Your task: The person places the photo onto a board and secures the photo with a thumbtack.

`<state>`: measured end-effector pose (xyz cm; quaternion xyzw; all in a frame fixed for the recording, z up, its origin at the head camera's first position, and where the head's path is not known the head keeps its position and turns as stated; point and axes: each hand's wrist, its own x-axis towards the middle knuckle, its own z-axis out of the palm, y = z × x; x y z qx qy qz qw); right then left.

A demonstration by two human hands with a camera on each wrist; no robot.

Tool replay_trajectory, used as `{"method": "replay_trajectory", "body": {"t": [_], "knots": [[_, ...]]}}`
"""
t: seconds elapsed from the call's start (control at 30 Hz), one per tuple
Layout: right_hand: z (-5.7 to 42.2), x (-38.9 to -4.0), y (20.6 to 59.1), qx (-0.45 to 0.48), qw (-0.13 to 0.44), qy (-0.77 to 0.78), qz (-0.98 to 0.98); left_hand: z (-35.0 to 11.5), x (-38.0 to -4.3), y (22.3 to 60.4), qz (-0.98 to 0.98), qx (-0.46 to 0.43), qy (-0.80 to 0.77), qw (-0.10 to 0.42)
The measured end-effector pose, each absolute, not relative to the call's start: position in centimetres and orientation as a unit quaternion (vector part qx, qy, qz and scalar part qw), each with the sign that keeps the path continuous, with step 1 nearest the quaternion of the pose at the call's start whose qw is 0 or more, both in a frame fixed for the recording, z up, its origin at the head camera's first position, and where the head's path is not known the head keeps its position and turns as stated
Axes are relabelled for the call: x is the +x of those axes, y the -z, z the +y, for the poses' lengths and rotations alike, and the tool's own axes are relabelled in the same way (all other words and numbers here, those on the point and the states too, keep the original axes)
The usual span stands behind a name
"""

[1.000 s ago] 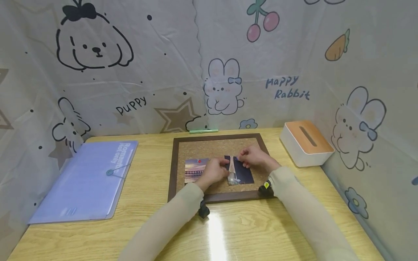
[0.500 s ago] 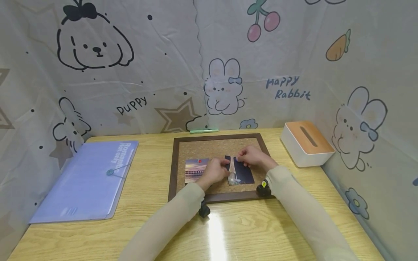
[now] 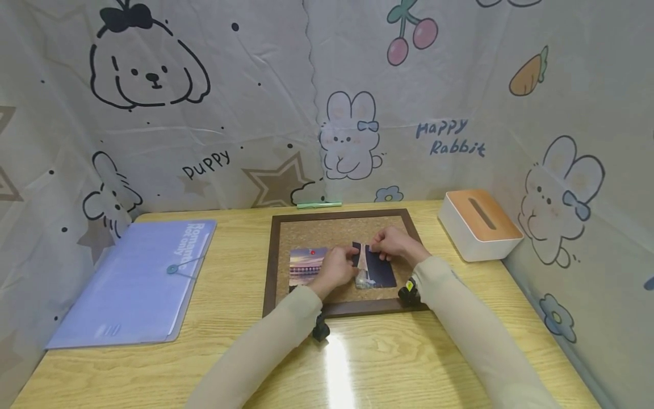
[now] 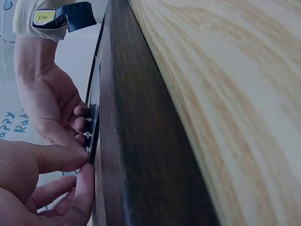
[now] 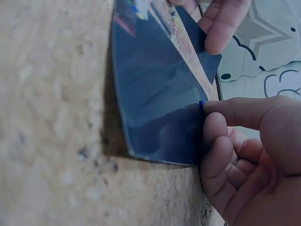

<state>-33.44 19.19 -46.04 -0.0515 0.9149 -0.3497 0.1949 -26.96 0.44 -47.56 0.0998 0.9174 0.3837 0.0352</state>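
A dark photo with a light tower-like stripe lies over a framed corkboard. My left hand pinches its left edge between thumb and finger; these fingertips meet at the edge in the left wrist view. At the photo's top my right hand holds a small blue pin, thumb against it and other fingers curled. One side of the photo bows up off the cork in the right wrist view. Left of it, a sunset photo bears a red pin; my left hand covers part of it.
At the left lies a blue-violet document folder with a string clasp. A white tissue box with a wooden lid stands right of the board. Behind the board is a green pen, close to the patterned curtain.
My right wrist has shifted slightly left and the dark photo's lower edge has risen a little. My left hand has stayed nearly still at the photo's edge.
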Motion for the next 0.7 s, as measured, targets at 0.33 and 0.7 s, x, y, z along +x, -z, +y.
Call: {"method": "replay_trajectory", "body": {"t": [0.33, 0.7], "knots": [[18.9, -33.4, 46.1, -0.048, 0.179, 0.337, 0.923, 0.2, -26.7, 47.2, 0.923, 0.107, -0.367, 0.038], [20.3, -33.0, 45.7, -0.076, 0.191, 0.379, 0.902, -1.5, -26.7, 45.9, 0.897, 0.112, -0.419, 0.081]]}}
